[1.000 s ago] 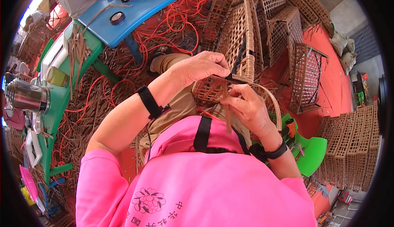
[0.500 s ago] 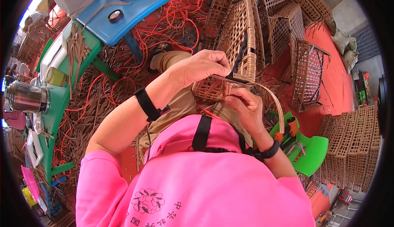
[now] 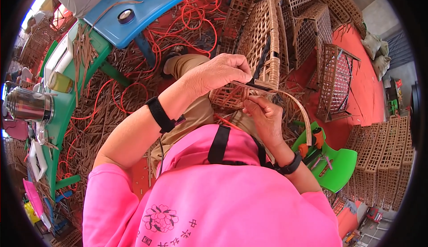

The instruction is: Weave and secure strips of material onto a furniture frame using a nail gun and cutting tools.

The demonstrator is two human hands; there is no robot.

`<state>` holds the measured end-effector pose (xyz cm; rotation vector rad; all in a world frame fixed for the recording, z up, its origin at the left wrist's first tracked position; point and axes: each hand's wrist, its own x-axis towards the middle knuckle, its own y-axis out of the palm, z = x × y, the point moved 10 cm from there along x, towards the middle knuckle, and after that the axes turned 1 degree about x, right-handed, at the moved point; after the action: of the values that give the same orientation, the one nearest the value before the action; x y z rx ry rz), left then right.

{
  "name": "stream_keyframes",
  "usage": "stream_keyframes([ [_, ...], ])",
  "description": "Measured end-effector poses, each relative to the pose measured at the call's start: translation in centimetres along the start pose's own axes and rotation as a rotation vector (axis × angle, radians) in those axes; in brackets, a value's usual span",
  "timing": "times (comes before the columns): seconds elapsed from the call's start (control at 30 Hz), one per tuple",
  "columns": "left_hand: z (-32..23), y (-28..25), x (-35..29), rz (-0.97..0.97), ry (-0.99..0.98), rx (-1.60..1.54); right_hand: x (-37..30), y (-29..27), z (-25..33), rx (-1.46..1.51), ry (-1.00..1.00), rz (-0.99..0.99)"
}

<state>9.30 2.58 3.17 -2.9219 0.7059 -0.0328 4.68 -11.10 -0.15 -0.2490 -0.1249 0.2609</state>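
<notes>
A woven rattan-like basket (image 3: 257,41) stands tilted in front of me, its thick wrapped rim (image 3: 273,28) running toward me. My left hand (image 3: 225,72) is closed in a pinch on the basket's near corner, at a dark bar along its edge. Just below that corner, my right hand (image 3: 266,115) pinches a narrow brown strip; its fingertips partly hide it. A pale, curved strip (image 3: 301,111) hangs free from the corner, to the right of my right hand. The dark frame piece (image 3: 264,57) shows along the basket's inner side.
More woven baskets (image 3: 312,28) stand beyond, and a stack (image 3: 383,157) is at the right. A green chair (image 3: 341,169) holds orange-handled tools. At left are a blue table (image 3: 104,28) and a green table (image 3: 60,126). Strip scraps (image 3: 107,135) and red hose (image 3: 200,21) litter the floor.
My right hand has drawn slightly down and left from the basket corner, still pinched. My left hand stays at the corner; the basket has shifted very slightly right.
</notes>
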Motion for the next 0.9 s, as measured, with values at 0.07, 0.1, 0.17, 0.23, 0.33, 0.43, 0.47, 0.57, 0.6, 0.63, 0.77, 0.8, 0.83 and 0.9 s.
stream_keyframes([
  [0.07, 0.1, -0.1, -0.1, -0.006, 0.006, -0.008, 0.1, 0.0, -0.2, -0.011, 0.023, 0.01],
  [0.1, 0.0, -0.1, -0.1, -0.007, 0.006, -0.009, 0.1, 0.2, -0.5, -0.033, 0.071, 0.039],
  [0.17, -0.1, -0.1, -0.1, 0.0, 0.006, -0.004, 0.2, 0.5, -1.0, -0.057, 0.117, 0.067],
  [0.23, -0.1, -0.1, 0.0, 0.002, 0.007, -0.019, 0.2, 0.5, -1.4, 0.081, 0.119, 0.024],
  [0.33, 0.0, -0.2, -0.1, -0.007, 0.004, -0.015, 0.2, 0.7, -1.3, 0.115, 0.137, -0.016],
  [0.43, 0.0, -0.2, 0.1, -0.004, 0.007, -0.015, -0.1, 0.8, -0.6, 0.108, 0.02, -0.012],
  [0.47, 0.1, -0.1, 0.0, 0.002, 0.008, -0.033, -0.1, 1.0, -0.8, 0.109, 0.02, -0.01],
  [0.57, 0.5, -0.2, 0.0, -0.007, -0.023, -0.011, -0.1, 1.1, -1.1, 0.191, 0.017, -0.02],
  [0.6, 0.5, -0.2, 0.0, -0.007, -0.023, -0.011, -0.1, 1.0, -0.9, 0.175, 0.002, -0.033],
  [0.63, 0.5, -0.2, 0.0, -0.003, -0.022, -0.028, -0.2, 0.9, -0.8, 0.159, -0.012, -0.047],
  [0.77, 0.5, 0.0, 0.1, 0.004, -0.02, -0.05, -0.2, 0.8, -1.4, 0.164, -0.061, -0.105],
  [0.8, 0.5, 0.0, 0.1, 0.005, -0.02, -0.051, -0.3, 0.6, -1.1, 0.19, -0.049, -0.143],
  [0.83, 0.4, -0.1, 0.1, 0.0, -0.013, -0.04, -0.3, 0.3, -1.1, 0.216, -0.038, -0.18],
  [0.9, 0.4, -0.1, 0.1, -0.002, -0.006, -0.03, -0.4, 0.0, -1.2, 0.179, -0.042, -0.198],
])
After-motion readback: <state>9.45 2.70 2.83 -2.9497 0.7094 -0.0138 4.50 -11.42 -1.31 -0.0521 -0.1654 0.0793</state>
